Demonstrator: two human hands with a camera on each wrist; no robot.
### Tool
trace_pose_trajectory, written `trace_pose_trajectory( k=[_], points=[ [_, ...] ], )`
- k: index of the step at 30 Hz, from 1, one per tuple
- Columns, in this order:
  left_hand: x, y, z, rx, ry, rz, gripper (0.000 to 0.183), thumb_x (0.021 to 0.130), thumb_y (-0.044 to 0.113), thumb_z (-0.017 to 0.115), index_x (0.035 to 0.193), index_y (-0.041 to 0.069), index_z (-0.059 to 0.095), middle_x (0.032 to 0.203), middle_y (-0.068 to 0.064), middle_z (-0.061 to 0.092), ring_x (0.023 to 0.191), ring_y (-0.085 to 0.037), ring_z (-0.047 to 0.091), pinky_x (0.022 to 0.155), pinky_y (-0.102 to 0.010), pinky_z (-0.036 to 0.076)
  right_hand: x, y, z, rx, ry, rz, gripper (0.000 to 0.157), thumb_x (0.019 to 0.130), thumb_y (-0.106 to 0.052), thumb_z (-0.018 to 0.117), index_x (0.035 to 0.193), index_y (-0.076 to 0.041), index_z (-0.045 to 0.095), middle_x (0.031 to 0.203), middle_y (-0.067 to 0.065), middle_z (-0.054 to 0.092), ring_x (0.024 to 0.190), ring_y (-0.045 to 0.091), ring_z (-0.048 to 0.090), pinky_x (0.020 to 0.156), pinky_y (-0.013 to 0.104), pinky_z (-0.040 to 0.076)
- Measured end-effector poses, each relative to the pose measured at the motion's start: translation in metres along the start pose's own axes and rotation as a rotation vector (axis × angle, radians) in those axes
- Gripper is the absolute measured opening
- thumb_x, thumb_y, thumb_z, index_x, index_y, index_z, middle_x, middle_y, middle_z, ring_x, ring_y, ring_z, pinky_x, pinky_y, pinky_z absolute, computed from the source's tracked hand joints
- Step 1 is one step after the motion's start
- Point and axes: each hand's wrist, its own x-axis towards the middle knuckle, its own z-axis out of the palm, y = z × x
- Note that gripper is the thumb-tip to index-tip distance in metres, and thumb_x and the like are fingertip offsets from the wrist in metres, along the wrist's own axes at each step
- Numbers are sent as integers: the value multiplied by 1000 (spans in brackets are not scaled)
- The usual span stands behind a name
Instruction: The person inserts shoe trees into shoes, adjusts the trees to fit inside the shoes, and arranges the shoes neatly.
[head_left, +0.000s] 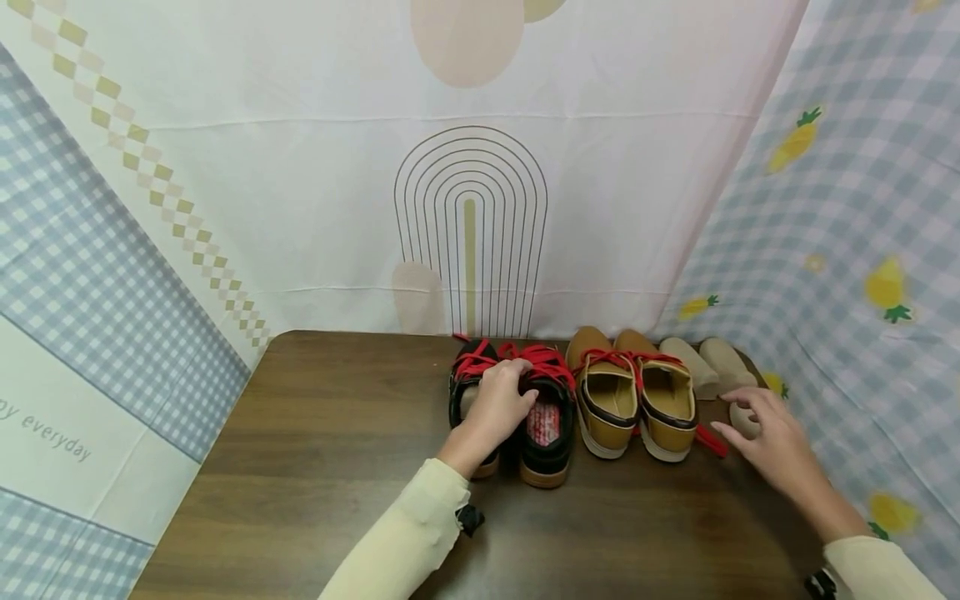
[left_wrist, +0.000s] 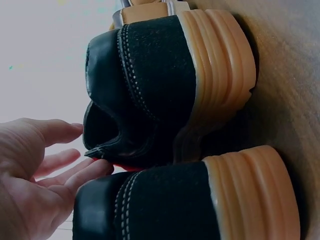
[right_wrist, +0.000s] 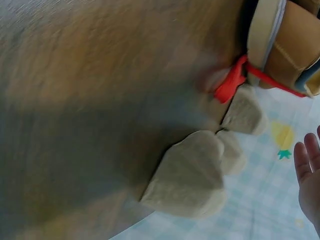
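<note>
The black shoes (head_left: 546,458) stand beneath the left grip (head_left: 495,398), its thumb and fingers apart. Tan shoes (head_left: 667,423) stand between the grips; the right grip (head_left: 778,442), also parted, is just beside a beige insert (head_left: 744,421) on the counter (head_left: 337,433).

Surface (head_left: 337,417) leaving wide passage left of black shoes (head_left: 545,460); tan shoes (head_left: 670,429), beige pieces (head_left: 692,367) crowding right; checked cloth (head_left: 847,333) walling off that end.
</note>
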Motion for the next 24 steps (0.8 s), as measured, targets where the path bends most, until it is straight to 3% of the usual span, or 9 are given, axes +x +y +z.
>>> trace_pose_trajectory(
  k=[4,8,11,18,24],
  points=[
    [2,0,4,-4,11,-22,36,95,15,75,130,5,68,129,-14,68,124,-29,64,98,-44,56,-7,8,1,0,21,16,60,58,5,93,112,4,66,116,22,64,106,36,55,93,23,40],
    [4,0,10,-2,22,-53,33,96,15,74,128,5,69,129,-13,68,124,-31,63,98,-45,56,-16,16,0,27,13,96,56,65,3,91,114,5,65,125,27,61,116,48,51,114,47,36],
    [6,-1,13,3,33,-70,31,96,15,74,125,6,70,127,-12,68,122,-31,64,98,-45,56,-23,21,1,34,4,151,55,68,1,91,117,5,64,130,30,57,120,52,48,107,68,33],
    [8,-3,16,19,45,-74,26,96,15,74,120,6,72,123,-11,69,120,-32,64,100,-47,54,-36,33,0,66,16,218,56,74,-4,89,121,7,62,134,35,54,125,58,44,119,64,24],
    [11,-7,17,35,72,-33,19,95,13,75,113,6,73,114,-10,71,113,-29,67,96,-45,56,-43,37,-3,65,-15,302,60,79,-8,87,128,10,58,141,38,49,131,60,40,118,67,23]
  ],
)
